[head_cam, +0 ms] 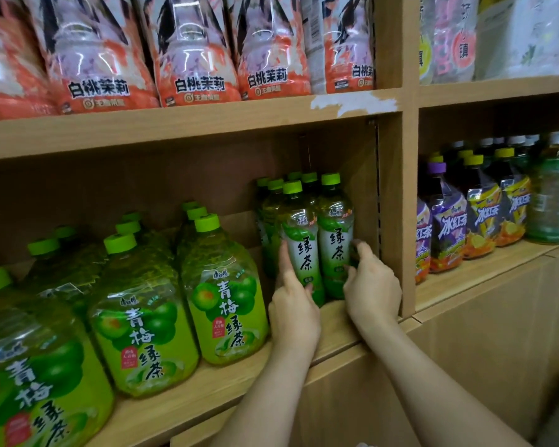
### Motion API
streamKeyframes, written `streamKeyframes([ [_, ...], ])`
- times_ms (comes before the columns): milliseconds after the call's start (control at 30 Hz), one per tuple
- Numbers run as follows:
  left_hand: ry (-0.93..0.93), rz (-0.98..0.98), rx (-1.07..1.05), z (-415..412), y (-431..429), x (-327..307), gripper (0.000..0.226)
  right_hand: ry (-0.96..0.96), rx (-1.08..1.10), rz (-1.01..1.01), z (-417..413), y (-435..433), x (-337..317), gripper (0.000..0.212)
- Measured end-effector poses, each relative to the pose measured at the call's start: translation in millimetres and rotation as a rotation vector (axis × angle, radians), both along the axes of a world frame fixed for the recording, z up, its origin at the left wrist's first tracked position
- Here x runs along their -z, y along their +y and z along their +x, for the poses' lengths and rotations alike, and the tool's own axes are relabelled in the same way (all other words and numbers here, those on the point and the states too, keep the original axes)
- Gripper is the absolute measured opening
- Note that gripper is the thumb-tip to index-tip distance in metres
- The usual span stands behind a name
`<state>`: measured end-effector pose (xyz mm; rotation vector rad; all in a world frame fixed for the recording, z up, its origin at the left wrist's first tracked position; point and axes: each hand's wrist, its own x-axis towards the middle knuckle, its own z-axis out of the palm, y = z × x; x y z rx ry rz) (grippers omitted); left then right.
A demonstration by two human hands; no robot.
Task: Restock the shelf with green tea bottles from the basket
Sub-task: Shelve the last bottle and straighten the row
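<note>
Two front green tea bottles (317, 250) stand upright side by side at the right end of the shelf (339, 321), near its front edge, with more of the same behind them. Full plastic bottles like these likely feel fairly heavy, firm, with a slick label sleeve; the straight labelled body looks the surest place to hold. The left hand (292, 304) lies loosely open against the left bottle's flank, index finger pointing up along the label. The right hand (370, 282) curls partly open around the right bottle's lower side, beside the shelf's upright wall. Neither clearly clamps. Large plum green tea jugs (226, 295) stand to the left. No basket is visible.
</note>
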<state>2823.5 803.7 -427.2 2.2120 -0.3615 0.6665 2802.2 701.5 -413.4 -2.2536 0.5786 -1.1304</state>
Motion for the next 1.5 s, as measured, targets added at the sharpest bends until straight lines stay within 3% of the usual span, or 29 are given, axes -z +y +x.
streamKeyframes([
  [200, 0.090, -0.045, 0.120, -17.6, 7.1, -11.6, 0.092, 0.011, -0.144, 0.118, -27.1, 3.7, -16.5, 0.055],
  [333, 0.050, -0.033, 0.296, -57.9, 30.1, -30.9, 0.083, -0.098, -0.367, 0.218, -52.4, 21.4, -28.8, 0.044],
  [400, -0.059, -0.076, 0.334, -81.1, 55.2, -39.5, 0.068, -0.098, -0.504, 0.283, -63.1, 35.8, -34.7, 0.037],
  [533, -0.357, -0.087, 0.138, -111.8, 131.6, -53.4, 0.046, 0.021, -0.669, 0.241, -73.3, 73.3, -44.5, 0.053],
  [633, -0.491, 0.003, -0.202, -120.4, 195.0, -55.9, 0.059, 0.051, -0.663, 0.046, -73.0, 106.5, -45.9, 0.078],
  [767, -0.339, -0.018, -0.469, -113.4, 258.5, -46.8, 0.089, 0.131, -0.592, -0.220, -70.2, 151.1, -44.4, 0.090],
  [867, -0.049, -0.219, -0.367, -106.9, 285.2, -38.1, 0.104, 0.208, -0.548, -0.462, -68.6, 174.8, -46.8, 0.089],
  [933, 0.066, -0.307, -0.277, -105.2, 292.8, -33.4, 0.103, 0.272, -0.567, -0.507, -66.2, 185.5, -50.8, 0.086],
  [1033, 0.090, -0.327, -0.207, -100.7, 299.4, -32.8, 0.102, 0.340, -0.587, -0.507, -59.3, 195.2, -52.6, 0.084],
  [1233, 0.130, -0.391, -0.072, -84.7, 307.1, -33.5, 0.096, 0.269, -0.570, -0.544, -52.7, 191.5, -51.2, 0.075],
  [1333, 0.099, -0.382, -0.105, -66.6, 310.9, -23.1, 0.088, 0.212, -0.629, -0.489, -51.3, 182.3, -48.4, 0.065],
  [1433, 0.068, -0.367, -0.125, -57.4, 303.6, -15.1, 0.079, -0.015, -0.801, -0.149, -55.7, 166.4, -43.7, 0.060],
  [1500, 0.051, -0.346, -0.124, -54.4, 302.6, -13.1, 0.077, -0.176, -0.691, 0.005, -50.0, 153.4, -37.7, 0.062],
])
